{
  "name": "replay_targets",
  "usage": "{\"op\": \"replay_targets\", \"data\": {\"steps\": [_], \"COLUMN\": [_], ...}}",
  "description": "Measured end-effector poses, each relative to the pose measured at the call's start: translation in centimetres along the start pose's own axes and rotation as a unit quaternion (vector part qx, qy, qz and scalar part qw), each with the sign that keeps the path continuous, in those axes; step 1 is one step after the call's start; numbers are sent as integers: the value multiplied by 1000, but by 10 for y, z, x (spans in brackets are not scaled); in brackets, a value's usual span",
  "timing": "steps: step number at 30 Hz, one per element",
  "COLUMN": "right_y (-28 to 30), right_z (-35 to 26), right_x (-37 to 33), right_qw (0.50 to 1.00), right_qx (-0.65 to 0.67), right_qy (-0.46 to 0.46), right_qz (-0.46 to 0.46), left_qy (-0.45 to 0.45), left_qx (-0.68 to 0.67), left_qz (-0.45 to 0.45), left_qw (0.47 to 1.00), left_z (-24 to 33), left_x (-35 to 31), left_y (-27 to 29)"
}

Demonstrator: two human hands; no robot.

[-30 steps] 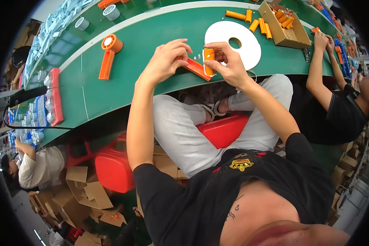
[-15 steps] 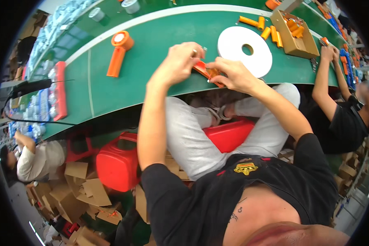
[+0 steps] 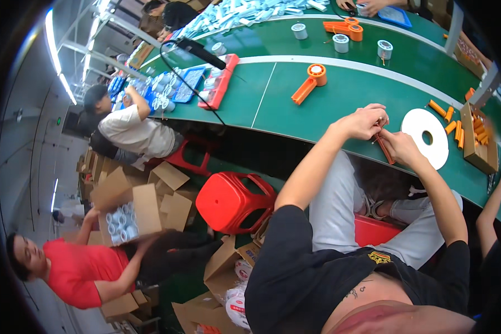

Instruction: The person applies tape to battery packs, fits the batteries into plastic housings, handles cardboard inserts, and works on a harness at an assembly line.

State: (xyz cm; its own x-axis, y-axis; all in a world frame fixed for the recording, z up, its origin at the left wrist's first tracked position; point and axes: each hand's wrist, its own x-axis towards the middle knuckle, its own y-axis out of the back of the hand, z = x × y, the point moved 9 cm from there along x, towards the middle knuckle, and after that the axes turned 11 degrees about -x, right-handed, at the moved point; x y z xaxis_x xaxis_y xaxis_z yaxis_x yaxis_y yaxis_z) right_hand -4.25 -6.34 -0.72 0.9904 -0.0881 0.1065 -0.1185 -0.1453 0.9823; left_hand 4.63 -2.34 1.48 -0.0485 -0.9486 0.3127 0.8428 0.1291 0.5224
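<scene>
Both my hands are at the near edge of the green table, on one narrow orange-red plastic handle piece [image 3: 385, 151]. My left hand [image 3: 366, 121] is closed, its fingers pinched at the piece's upper end. My right hand [image 3: 403, 148] grips along its side, thumb and fingers bent. The fingers hide much of the piece, and what lies inside it cannot be made out. Right of my hands, a large white roll of tape [image 3: 413, 133] lies flat. An orange fan-shaped housing with a handle [image 3: 304, 91] lies further left on the table.
At right, a cardboard box [image 3: 479, 153] holds orange cylinders, with several more cylinders [image 3: 450, 114] beside it. A red tray [image 3: 226, 78] and a black arm with a cable [image 3: 201, 54] are at left. Behind me are a red stool [image 3: 228, 203] and a person [image 3: 89, 267] carrying a carton [image 3: 145, 209].
The view has swung left, bringing a person with a carton into sight. Both hands still hold the orange-red piece, which now shows narrower and more upright.
</scene>
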Motion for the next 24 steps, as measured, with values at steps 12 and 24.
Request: {"op": "replay_targets", "data": {"steps": [12, 24], "right_y": [20, 75], "right_z": [26, 130], "right_x": [-46, -116], "right_qw": [881, 861], "right_qx": [448, 433], "right_qy": [-154, -255], "right_qz": [-6, 75], "left_qy": [-155, -86], "left_qx": [239, 231], "left_qz": [42, -94], "left_qw": [958, 965], "left_z": [97, 110], "left_x": [-15, 124], "left_y": [14, -52]}}
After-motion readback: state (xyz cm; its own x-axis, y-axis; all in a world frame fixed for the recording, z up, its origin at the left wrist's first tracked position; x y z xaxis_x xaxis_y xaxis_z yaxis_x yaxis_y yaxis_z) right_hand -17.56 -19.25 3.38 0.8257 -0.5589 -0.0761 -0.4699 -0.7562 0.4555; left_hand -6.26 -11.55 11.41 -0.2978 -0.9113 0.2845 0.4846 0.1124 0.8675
